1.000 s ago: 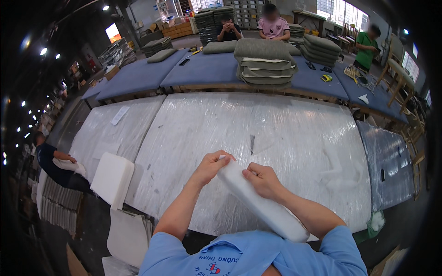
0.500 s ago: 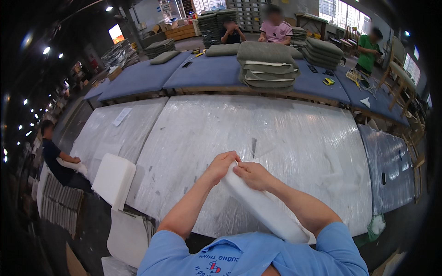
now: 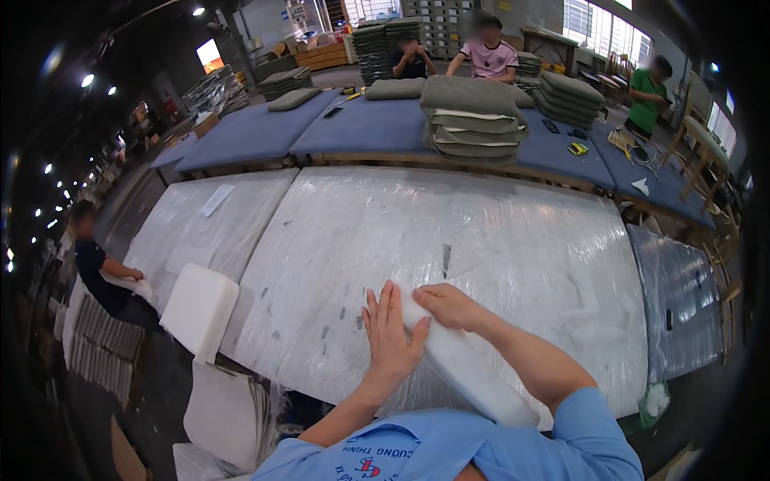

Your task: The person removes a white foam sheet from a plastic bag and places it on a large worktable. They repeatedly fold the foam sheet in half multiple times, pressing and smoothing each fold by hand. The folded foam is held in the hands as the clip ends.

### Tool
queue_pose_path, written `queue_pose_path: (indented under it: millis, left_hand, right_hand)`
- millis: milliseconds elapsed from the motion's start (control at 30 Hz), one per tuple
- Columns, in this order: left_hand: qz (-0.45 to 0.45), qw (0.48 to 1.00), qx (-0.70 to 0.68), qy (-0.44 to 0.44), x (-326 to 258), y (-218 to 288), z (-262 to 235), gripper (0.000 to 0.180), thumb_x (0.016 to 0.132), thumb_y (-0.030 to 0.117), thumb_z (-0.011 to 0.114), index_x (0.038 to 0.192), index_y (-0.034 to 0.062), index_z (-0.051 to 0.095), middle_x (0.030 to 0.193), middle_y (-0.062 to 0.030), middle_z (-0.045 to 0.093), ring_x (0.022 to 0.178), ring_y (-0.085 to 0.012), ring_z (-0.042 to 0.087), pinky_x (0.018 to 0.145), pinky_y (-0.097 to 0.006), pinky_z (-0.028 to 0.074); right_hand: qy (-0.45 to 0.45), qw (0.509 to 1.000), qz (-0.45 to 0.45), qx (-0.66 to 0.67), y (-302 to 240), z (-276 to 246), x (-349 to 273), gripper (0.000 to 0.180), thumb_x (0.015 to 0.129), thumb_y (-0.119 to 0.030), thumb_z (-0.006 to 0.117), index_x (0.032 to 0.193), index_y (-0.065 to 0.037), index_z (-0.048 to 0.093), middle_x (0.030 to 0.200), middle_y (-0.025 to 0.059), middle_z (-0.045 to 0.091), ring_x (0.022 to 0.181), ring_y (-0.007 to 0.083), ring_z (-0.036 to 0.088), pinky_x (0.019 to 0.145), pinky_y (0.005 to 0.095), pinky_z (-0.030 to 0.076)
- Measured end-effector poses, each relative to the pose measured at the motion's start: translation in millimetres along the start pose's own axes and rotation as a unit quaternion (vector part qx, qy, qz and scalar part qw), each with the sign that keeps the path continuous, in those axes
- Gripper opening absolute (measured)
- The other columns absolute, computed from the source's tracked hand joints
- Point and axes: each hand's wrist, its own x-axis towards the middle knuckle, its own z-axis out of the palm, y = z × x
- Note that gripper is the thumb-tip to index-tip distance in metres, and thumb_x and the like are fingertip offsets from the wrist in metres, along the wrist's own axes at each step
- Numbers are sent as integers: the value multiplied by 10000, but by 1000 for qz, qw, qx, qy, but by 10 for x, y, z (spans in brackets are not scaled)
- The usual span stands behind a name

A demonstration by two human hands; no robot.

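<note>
Two hands rest together at the near edge of the plastic-wrapped table (image 3: pixel 497 232): the left hand (image 3: pixel 391 333) flat with fingers spread, the right hand (image 3: pixel 449 305) just beside it, both on one long white foam piece (image 3: pixel 465 365). Left of the hands, off the table edge, stands one white foam block (image 3: pixel 199 309), with one person seated (image 3: pixel 100 272) beyond it. Far ahead of the hands sits one stack of grey cushions (image 3: pixel 471 120), about five layers. Behind that, three people (image 3: pixel 489 52) are at work.
</note>
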Motion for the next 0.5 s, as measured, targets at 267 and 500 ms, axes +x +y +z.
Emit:
queue_pose_path:
  millis: [267, 500]
  left_hand:
    - [-16, 998, -57, -34, 188, 76, 105, 988, 938, 484, 693, 1606, -89, 245, 1667, -313, 256, 1569, -538, 106, 1234, -673, 51]
    - [9, 999, 0, -35, 222, 129, 7, 939, 955, 411, 680, 1597, -112, 236, 1625, -357, 298, 1563, -542, 123, 1246, -651, 64]
  right_hand:
    - [-48, 983, -23, -174, -252, -262, 389, 537, 1071, -504, 531, 931, -8, 682, 900, 160, 685, 873, 217, 631, 793, 372, 498]
    - [-6, 994, 51, 100, 111, -84, 452, 435, 1094, -376, 549, 1137, 12, 741, 1018, 151, 737, 897, 208, 652, 805, 390, 535]
